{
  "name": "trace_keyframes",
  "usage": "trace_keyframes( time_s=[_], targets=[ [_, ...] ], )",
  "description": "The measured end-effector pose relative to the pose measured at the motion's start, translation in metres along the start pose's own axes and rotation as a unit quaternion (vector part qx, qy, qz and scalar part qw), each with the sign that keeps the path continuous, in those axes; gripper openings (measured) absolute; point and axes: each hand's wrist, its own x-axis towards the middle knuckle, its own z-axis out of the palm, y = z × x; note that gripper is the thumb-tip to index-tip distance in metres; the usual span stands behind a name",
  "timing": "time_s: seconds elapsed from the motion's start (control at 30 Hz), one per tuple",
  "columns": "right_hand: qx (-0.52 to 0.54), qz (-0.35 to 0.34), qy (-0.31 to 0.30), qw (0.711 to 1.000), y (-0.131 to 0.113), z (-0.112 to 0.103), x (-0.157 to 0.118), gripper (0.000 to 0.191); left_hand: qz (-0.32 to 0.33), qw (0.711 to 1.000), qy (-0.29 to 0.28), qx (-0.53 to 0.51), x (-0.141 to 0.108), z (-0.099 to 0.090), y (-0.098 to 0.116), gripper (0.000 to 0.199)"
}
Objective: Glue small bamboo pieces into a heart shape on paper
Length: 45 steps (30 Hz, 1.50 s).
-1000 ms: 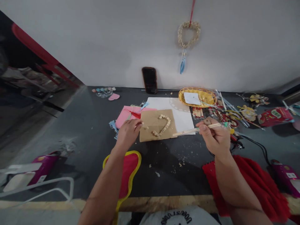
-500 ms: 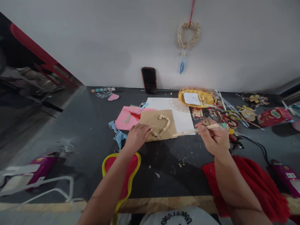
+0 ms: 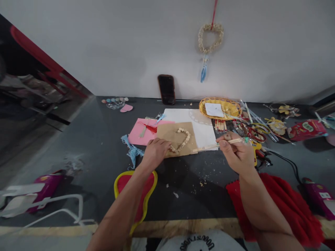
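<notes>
A heart-shaped strand of small cream pieces [image 3: 186,140] lies on a brown paper sheet [image 3: 171,130], above white paper [image 3: 208,134] and next to pink paper [image 3: 134,132]. My left hand [image 3: 157,150] rests over the brown sheet's left edge, its fingers closed at the strand's left end; the fingertips are partly hidden. My right hand [image 3: 237,151] grips a pair of pale wooden chopsticks [image 3: 205,148], with clear and green wrapping at the upper end. Their tips reach the brown sheet's lower right corner, apart from the strand.
Behind stand a phone [image 3: 166,89] and a wicker basket [image 3: 227,104]. Scissors [image 3: 258,136] and a yellow tool [image 3: 255,150] lie right, near a red cloth [image 3: 272,198]. Blue tassels [image 3: 132,150] and a red, yellow-edged piece [image 3: 149,184] are left. A finished-looking heart [image 3: 200,38] hangs above.
My left hand has shifted slightly right along the brown paper. My right hand has drawn slightly left, showing more of the yellow tool; the chopstick tips stay nearly in place.
</notes>
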Motion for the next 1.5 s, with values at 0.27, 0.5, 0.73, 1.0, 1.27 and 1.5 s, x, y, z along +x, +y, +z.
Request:
trace_keyframes(
  time_s=[0.27,0.5,0.73,1.0,1.27,1.5],
  targets=[
    [-0.013,0.001,0.008,1.000,0.002,0.002,-0.002,0.016,-0.008,1.000,0.023,-0.005,-0.002,-0.006,-0.001,0.029],
    [-0.007,0.021,0.015,1.000,0.009,0.007,-0.003,0.017,-0.079,0.995,0.059,0.008,-0.009,-0.019,-0.016,0.030],
    [0.051,0.059,-0.049,0.996,0.016,0.042,-0.003,0.023,-0.090,0.996,0.016,0.014,-0.010,-0.011,-0.021,0.027],
    [0.086,0.058,-0.098,0.990,0.023,0.069,-0.009,0.023,-0.072,0.996,0.041,-0.011,-0.007,0.002,-0.025,0.027],
    [0.077,0.059,-0.100,0.990,0.025,0.067,-0.009,0.022,-0.067,0.997,0.030,-0.027,-0.005,0.008,-0.028,0.028],
    [0.077,0.058,-0.099,0.990,0.023,0.065,-0.008,0.020,-0.062,0.996,0.028,-0.055,-0.005,0.009,-0.029,0.030]
  ],
)
